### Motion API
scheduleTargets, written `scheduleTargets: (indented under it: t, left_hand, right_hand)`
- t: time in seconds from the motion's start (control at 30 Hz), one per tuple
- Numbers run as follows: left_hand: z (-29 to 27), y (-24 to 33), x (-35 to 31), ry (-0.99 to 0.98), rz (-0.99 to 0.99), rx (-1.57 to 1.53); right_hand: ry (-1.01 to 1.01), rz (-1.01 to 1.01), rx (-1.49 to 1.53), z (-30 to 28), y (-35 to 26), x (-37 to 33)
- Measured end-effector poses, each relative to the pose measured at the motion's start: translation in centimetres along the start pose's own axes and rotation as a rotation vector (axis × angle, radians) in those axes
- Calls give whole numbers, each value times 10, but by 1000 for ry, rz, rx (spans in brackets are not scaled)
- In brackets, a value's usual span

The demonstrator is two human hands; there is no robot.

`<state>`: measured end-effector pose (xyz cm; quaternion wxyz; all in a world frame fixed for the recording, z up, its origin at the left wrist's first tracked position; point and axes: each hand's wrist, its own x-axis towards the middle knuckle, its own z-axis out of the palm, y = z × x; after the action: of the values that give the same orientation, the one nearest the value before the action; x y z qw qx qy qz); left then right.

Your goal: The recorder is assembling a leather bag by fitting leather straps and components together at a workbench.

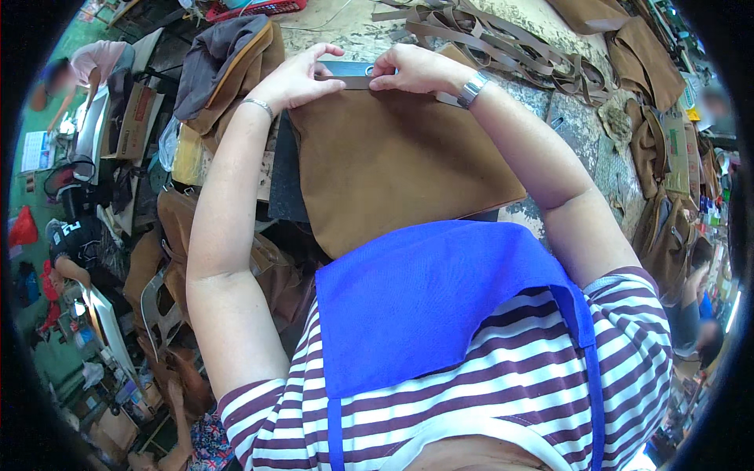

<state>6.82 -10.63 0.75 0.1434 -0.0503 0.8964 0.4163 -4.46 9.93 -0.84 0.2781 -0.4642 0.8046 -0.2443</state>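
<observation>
A flat brown leather-like bag panel [393, 165] lies on the worktable in front of me. My left hand [294, 78] and my right hand [412, 69] meet at its far top edge, fingers pinching a narrow brown strap [355, 82] against a dark strip [345, 69] there. A thin bracelet is on my left wrist and a metal watch on my right. My blue apron [424, 298] and striped shirt fill the lower part of the view.
A tangle of brown straps [503, 43] lies on the worn tabletop [577, 125] beyond my hands. Brown bags [648, 55] pile at the right, fabric [228, 63] heaps at the left. Other people [78, 251] work at the far left, with cardboard boxes [137, 122].
</observation>
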Motion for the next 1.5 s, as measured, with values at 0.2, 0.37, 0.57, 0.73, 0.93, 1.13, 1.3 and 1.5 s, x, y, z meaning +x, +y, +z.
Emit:
scheduleTargets:
  t: [0.2, 0.37, 0.57, 0.73, 0.93, 1.13, 1.3, 1.5]
  left_hand:
    - [21, 14, 20, -96, 148, 6]
    - [25, -1, 23, -113, 84, -116]
    - [25, 13, 22, -18, 85, -161]
    - [27, 4, 17, 23, 120, -251]
    - [33, 7, 9, 82, 151, -233]
    - [31, 4, 12, 76, 140, -171]
    - [31, 10, 16, 29, 108, -155]
    - [32, 7, 20, 29, 121, -93]
  right_hand:
    - [11, -43, 23, 3, 6, -1]
    - [37, 14, 159, -5, -12, -13]
    - [-134, 108, -63, -47, -9, -25]
    - [-52, 62, -92, -42, -10, -26]
    - [49, -155, -131, -29, 12, -22]
    - [30, -39, -34, -21, 2, -27]
    - [86, -98, -87, -18, 6, -26]
    - [77, -88, -86, -18, 7, -25]
